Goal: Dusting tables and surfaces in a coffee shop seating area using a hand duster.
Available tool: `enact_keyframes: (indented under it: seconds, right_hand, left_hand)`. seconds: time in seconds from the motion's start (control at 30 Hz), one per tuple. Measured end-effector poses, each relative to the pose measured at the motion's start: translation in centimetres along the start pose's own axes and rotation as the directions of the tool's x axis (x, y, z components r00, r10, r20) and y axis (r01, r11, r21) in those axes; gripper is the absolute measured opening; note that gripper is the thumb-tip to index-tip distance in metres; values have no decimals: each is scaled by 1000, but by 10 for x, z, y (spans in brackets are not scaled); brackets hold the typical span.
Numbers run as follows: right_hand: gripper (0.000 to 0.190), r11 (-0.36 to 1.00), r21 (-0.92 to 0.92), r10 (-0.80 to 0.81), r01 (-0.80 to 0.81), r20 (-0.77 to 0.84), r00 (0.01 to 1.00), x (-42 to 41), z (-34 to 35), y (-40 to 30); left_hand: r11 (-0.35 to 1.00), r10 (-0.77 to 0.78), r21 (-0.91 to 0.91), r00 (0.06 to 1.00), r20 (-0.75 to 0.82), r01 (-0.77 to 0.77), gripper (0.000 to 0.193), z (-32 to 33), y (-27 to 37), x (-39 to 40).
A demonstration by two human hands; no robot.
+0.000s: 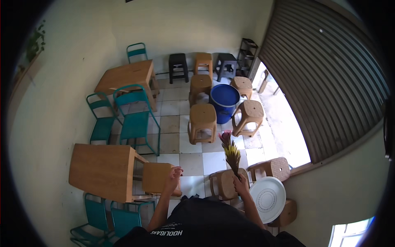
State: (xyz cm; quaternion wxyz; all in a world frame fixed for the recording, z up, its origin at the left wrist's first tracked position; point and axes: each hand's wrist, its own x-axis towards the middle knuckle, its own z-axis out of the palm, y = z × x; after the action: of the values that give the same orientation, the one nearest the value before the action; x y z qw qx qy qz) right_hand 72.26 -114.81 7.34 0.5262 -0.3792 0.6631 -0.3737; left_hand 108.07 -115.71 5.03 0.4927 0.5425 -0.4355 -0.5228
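Observation:
A feather duster (231, 151) with dark, yellow and pinkish-red feathers points away from me across the tiled floor. My right hand (240, 183) is closed around its lower end, above a tan plastic stool (225, 185). Most of the handle is hidden by my fingers. My left hand (175, 177) holds nothing and hangs with fingers bent and apart, over the right edge of another tan stool (155, 177). Whether it touches that stool I cannot tell. Close to my right forearm is a round white plastic table top (267, 200) with a ring pattern.
Wooden tables (100, 171) (126, 74) and teal metal chairs (134, 123) stand along the left. Ahead, several stools (202, 120) surround a blue drum (224, 95). A partly raised roller shutter (324, 77) is at right, near a black shelf rack (247, 55).

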Motion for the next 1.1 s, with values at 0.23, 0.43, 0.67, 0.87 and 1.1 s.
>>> enact_keyframes:
  seconds: [0.23, 0.43, 0.67, 0.87, 1.1]
  right_hand:
    - [17, 998, -58, 16, -9, 124, 992, 24, 73, -18]
    - [21, 993, -110, -11, 38, 236, 972, 50, 143, -53]
    - [26, 964, -216, -53, 153, 410, 910, 101, 186, -81]
    - [23, 954, -290, 79, 82, 502, 862, 155, 225, -109]
    - [26, 927, -319, 100, 199, 719, 688, 229, 286, -144]
  left_hand:
    - [996, 3, -89, 995, -105, -12, 26, -57, -8, -3]
    - [993, -4, -113, 968, -249, -25, 28, -112, -15, -14]
    - [996, -16, -86, 876, -482, -30, 28, -160, -24, -33]
    - [990, -58, -136, 753, -656, -42, 30, -150, -25, -38]
    - [994, -99, -102, 618, -780, 31, 29, -113, -9, -5]
